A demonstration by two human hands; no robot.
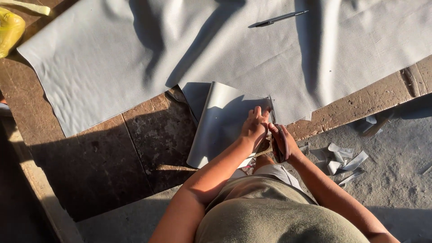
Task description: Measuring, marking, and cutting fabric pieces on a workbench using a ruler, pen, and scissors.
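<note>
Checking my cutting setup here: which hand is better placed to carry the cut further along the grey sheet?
Probably the right hand: it grips the scissors at the grey sheet edge. The left hand lies flat on the folded flap.

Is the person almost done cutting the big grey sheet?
Not nearly. Done: grey offcuts lie on the floor, and a flap is partly cut free. In hand: the left hand presses that flap down while the right hand works scissors along its edge. Left: most of the grey sheet on the wooden table is uncut.
</note>
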